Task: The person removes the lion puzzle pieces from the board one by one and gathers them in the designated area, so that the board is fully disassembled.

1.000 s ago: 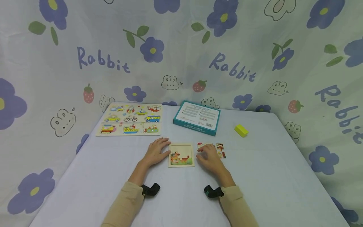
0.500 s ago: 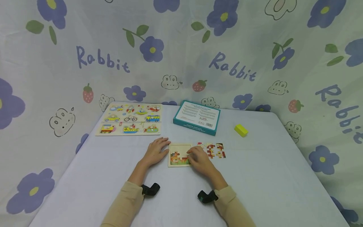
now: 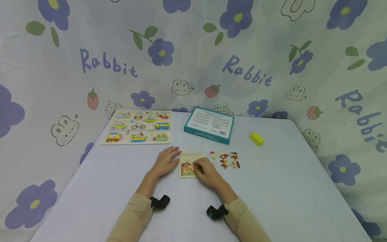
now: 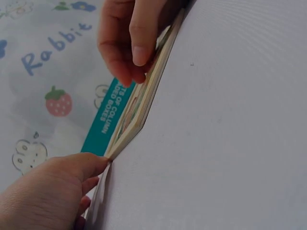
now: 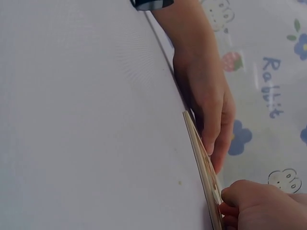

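Observation:
A small square wooden puzzle tray (image 3: 188, 158) lies before me, its lower part showing fitted pieces with an orange-and-green animal picture. My left hand (image 3: 165, 162) rests flat at the tray's left side, thumb (image 4: 96, 165) touching its corner in the left wrist view. Over the tray's right half, my right hand (image 3: 208, 172) has thumb and fingertips drawn together low over the board, pinching a puzzle piece that the fingers mostly hide. Several loose puzzle pieces (image 3: 224, 163) lie to the right of the tray, with a gap at the group's lower left.
Behind stand a vehicle peg puzzle board (image 3: 137, 127) on the left and a teal box (image 3: 208, 124) in the middle. A yellow block (image 3: 256, 138) lies at the back right. Patterned cloth (image 3: 193, 50) hangs behind the white table (image 3: 287, 188).
My right hand has moved left from the loose pieces onto the tray's right half, uncovering those pieces. The left hand has stayed at the tray's left edge.

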Available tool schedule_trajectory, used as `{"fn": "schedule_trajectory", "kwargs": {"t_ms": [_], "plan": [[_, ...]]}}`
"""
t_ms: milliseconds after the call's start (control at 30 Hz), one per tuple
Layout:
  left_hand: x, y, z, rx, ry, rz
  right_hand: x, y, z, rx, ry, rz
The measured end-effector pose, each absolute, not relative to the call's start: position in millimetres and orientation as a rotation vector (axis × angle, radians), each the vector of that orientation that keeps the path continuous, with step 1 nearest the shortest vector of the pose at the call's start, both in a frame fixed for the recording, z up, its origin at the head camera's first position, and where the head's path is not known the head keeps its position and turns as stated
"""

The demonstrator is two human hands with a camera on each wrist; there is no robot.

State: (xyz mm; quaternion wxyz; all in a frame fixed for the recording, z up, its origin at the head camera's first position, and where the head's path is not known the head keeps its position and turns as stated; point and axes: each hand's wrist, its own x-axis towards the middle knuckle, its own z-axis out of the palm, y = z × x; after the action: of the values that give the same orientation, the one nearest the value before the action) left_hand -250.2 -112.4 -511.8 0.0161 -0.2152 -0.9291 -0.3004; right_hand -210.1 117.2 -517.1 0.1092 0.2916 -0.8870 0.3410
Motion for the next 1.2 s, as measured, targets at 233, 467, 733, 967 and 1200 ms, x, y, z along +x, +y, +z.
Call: {"fn": "schedule_trajectory", "kwargs": {"t_ms": [233,467,733,967,1200], "plan": [[-250.4,-113.1,-512.6,-0.684,-2.869,-0.937,-210.8,108.1,-517.2,0.82,-2.674,0.902],[-251.1,-113.8,-516.6,-0.695,-2.852,-0.914,-207.9,99.2,-513.8,0.75,-2.67,0.87],[-252.2,-114.1,-516.7,-0.699,-2.856,-0.9,-207.4,95.3,-510.5,0.679,-2.661,0.959],[-251.5,-113.2,-513.8,-0.693,-2.853,-0.92,-209.2,94.2,-512.8,0.634,-2.655,1.007],[-251.7,-113.5,-513.7,-0.698,-2.852,-0.909,-209.2,92.2,-512.4,0.576,-2.623,1.131]]}}
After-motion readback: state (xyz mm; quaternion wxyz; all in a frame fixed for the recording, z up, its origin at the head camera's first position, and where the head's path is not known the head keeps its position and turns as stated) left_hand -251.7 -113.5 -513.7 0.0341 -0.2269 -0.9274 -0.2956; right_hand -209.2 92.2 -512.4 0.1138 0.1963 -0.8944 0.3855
